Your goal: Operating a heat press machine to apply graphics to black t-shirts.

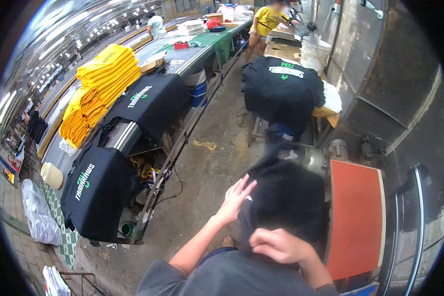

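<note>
A black garment (286,190), blurred by motion, spreads out in front of me above the floor. My left hand (236,199) is at its left side, fingers stretched and apart; a small patch of white print shows beside the palm. At the garment's near edge, my right hand (277,245) has its fingers curled in and appears to grip the fabric, though the grip itself is partly hidden. Farther ahead, a black T-shirt (283,85) with green and white print is draped over a stand.
Two printed black T-shirts (96,192) drape over the long table (124,138) at left, beside stacked yellow shirts (109,74). An orange-red board (357,220) stands close at right, near a metal rail (418,225). A person in yellow (265,22) stands ahead in the aisle.
</note>
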{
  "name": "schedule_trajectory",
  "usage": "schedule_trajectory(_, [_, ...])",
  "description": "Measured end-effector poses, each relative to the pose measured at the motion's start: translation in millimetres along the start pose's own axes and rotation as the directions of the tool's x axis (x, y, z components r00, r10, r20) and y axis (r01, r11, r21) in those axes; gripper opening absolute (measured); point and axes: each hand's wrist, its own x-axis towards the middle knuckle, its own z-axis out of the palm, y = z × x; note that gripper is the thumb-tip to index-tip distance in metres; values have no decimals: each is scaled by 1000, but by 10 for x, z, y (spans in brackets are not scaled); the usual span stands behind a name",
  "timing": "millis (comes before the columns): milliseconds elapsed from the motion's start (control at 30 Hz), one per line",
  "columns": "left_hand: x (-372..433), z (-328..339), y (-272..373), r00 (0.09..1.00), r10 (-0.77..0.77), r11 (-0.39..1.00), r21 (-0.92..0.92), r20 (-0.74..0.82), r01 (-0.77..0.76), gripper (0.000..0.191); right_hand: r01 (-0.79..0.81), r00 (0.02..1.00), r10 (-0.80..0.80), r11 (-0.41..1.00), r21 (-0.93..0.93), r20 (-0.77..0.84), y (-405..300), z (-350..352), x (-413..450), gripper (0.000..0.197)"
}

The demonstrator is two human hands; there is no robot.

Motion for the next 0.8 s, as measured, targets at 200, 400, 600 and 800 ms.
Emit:
schedule_trajectory(200, [-817, -352, -738, 934, -356, 933, -54, 24, 356, 41, -15, 840, -12, 999, -45, -543, -103, -308, 475, 7])
schedule_trajectory(400, [-1580, -704, -1099, 663, -698, 700, -61, -270, 711, 26, -110, 775, -11, 982, -153, -632, 268, -717, 1014, 12])
schedule_trajectory(600, [-1597, -1380, -1290, 480, -537, 566, 126, -694, 815, 46, -119, 825, -118, 920, -374, -553, 824, -1136, 1991, 5])
schedule_trajectory(800, [-1092, -2261, -1861, 367, -528, 713, -165, -766, 681, 31, -101, 824, -164, 899, -426, -542, 1210, -1635, 3187, 8])
